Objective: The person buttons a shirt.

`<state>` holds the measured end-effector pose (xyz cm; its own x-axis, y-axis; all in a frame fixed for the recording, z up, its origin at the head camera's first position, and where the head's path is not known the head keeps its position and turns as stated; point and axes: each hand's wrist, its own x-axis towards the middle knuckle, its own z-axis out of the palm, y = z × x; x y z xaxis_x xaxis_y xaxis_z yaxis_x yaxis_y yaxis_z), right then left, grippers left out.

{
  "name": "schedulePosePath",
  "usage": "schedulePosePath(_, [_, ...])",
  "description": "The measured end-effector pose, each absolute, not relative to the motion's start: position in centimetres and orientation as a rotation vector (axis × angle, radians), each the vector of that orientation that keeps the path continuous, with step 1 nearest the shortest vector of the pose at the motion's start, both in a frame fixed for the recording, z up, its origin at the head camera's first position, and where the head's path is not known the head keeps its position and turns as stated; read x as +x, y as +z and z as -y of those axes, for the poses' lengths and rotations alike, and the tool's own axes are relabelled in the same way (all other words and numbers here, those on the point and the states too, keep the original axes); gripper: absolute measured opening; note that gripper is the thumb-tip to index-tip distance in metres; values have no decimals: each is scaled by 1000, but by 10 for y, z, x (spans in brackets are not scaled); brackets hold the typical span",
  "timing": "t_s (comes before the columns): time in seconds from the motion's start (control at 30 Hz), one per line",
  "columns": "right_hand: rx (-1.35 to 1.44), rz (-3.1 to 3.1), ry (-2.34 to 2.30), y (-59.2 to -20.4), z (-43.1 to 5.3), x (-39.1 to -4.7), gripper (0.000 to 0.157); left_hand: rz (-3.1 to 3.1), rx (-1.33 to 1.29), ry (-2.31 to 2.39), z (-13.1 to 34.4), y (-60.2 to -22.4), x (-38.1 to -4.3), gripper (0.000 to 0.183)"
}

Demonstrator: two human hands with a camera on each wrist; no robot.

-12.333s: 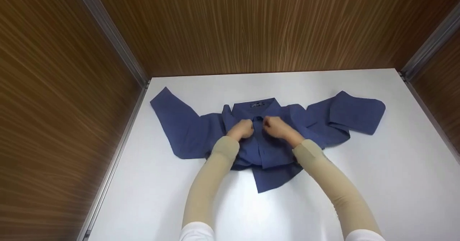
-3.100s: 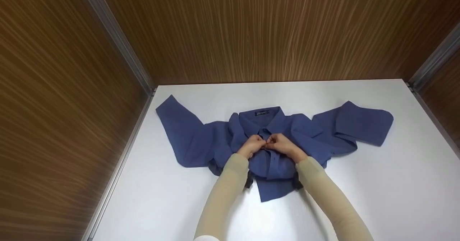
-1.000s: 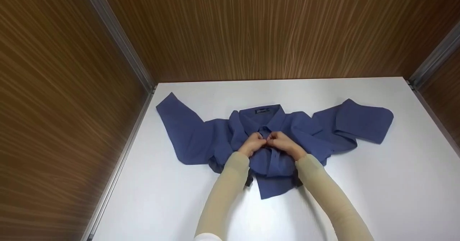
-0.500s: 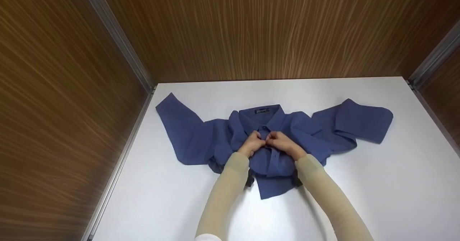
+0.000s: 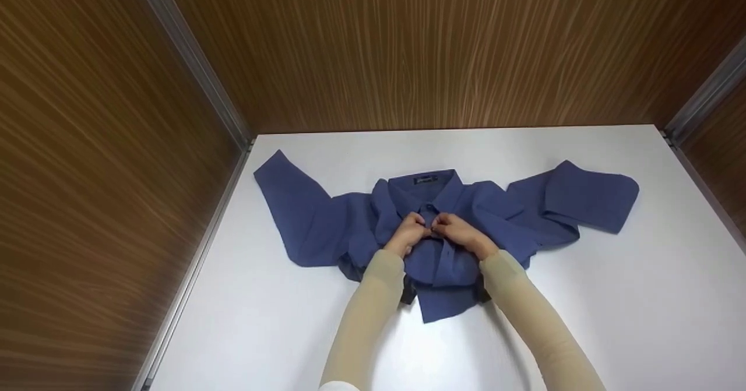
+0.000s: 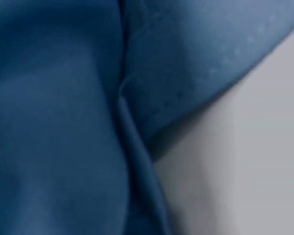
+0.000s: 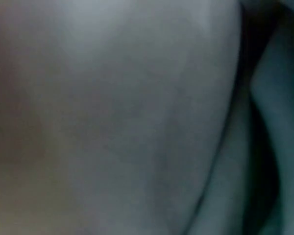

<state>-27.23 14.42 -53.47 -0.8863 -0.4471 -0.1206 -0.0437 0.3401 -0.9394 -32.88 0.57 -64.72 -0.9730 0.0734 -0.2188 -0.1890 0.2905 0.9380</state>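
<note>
A dark blue long-sleeved shirt (image 5: 428, 263) lies front up with its collar (image 5: 402, 193) away from me and its body bunched. Just below the collar, my left hand (image 5: 409, 232) pinches the left edge of the front placket. My right hand (image 5: 459, 232) pinches the placket from the right, its fingertips nearly meeting the left ones. Whatever lies between the fingertips is too small to make out. In the left wrist view, a stitched hem (image 6: 210, 73) and folds of blue cloth fill most of the picture. Blurred, dim cloth (image 7: 137, 122) fills the right wrist view.
The shirt rests on a white table (image 5: 245, 333). Wood-grain panels stand behind (image 5: 431, 47) and at both sides. One sleeve (image 5: 303, 222) stretches left; the other sleeve (image 5: 588, 198) is folded over on the right. Dark wrist straps show beneath the forearms.
Since the oldest frame, both hands have moved from near the collar down the placket and closer together. Over the last second only the fingertips shift slightly; the shirt stays in place.
</note>
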Motion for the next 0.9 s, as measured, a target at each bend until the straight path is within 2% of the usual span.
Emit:
schedulePosePath(0.17, [-469,-2328,-1504,-534,-146,-271,11,-2325,-12,1762,-5,-655,-333,20])
schedulePosePath(0.4, [-456,-2463,-1446,-528,-152,-269,7,-2273,-12,1732,-8,-632,-323,14])
schedulePosePath(0.67, [-538,-2772,-1453,-504,-152,-250,8,-2274,-52,1992,-7,-653,-350,11])
schedulePosePath(0.9, [-628,-2691,-1377,-492,-144,-230,3,-2275,10,2166,-4,-630,-374,10])
